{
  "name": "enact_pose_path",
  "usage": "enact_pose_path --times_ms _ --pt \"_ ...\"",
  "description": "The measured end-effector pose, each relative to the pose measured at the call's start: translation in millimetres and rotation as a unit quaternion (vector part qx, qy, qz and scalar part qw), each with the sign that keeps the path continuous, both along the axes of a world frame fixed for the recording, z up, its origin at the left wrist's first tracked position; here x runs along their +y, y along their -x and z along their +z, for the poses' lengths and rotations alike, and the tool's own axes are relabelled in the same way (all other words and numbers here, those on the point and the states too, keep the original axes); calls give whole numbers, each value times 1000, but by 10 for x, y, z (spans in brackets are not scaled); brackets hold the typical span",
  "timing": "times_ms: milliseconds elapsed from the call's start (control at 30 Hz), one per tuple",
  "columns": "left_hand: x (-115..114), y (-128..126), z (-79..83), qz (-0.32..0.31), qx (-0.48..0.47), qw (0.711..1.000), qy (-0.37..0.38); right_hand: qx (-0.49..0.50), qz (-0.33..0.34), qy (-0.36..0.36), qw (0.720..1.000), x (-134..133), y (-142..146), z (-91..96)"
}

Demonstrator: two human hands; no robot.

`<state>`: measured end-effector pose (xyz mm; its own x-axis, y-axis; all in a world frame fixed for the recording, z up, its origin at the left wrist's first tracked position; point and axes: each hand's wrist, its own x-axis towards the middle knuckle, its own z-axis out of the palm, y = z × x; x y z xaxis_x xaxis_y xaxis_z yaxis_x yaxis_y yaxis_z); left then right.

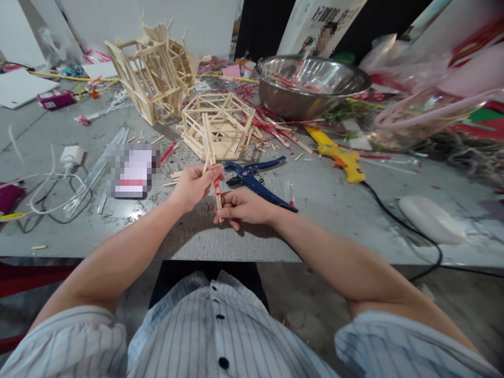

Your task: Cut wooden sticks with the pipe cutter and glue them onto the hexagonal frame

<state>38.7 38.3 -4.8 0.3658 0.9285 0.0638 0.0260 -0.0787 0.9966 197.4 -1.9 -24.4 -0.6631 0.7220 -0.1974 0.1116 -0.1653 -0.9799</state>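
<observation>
Two hands point(197, 186) point(244, 207), two stick frames point(153, 97) point(224, 149), one metal bowl point(283, 102), one glue gun point(342, 158), one cutter point(246, 173)

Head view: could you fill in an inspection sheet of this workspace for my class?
Surface: scuffed grey table, strewn with short pale wooden offcuts.
Job's things: slim red-marked wooden sticks, in hand; hexagonal pale wooden frame and long-handled blue cutters nearby.
Clutter: lit rectangular phone, small purple box, shiny round metal bowl, yellow glue gun.
Hands: left hand and right hand both grip the sticks.
Cables: thin white cable loops at left; black cord runs from the glue gun past the front edge.
Surroundings: white wall and printed banner behind.
</observation>
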Motion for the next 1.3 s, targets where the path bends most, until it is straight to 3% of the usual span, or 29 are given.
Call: enact_pose_path --times_ms 233,333,400,500,600,800,1000,1067,1167,1233,1300 --pt "-125 -37 63 -66 59 996 5 14 -54 -23 998 -10 47 -31" --pt "-116 -3 82 -71 81 994 -37 -2 -48 -45 998 26 -41 33" --pt "-104 23 99 -87 124 987 -62 5 -95 -81 992 62 -151 93" --pt "-105 33 138 -165 217 961 -55 67 -229 -132 962 107 -302 157" --pt "-121 11 177 -235 262 935 -39 105 -304 -146 936 133 -340 173" --pt "-79 30 186 -229 289 929 -27 107 -414 -137 893 262 -381 149" --pt "-13 114 152 -253 279 925 -41 132 -529 -156 823 522 -1014 -3" --pt "24 136 130 -207 260 942 -37 131 -573 -175 790 597 -1284 -81" --pt "118 156 83 -13 131 990 -43 153 -586 -225 763 677 -1579 -189" --pt "196 168 61 117 20 992 -35 178 -577 -242 759 704 -1654 -230" --pt "269 186 57 191 -43 981 -3 203 -581 -235 753 711 -1627 -224"
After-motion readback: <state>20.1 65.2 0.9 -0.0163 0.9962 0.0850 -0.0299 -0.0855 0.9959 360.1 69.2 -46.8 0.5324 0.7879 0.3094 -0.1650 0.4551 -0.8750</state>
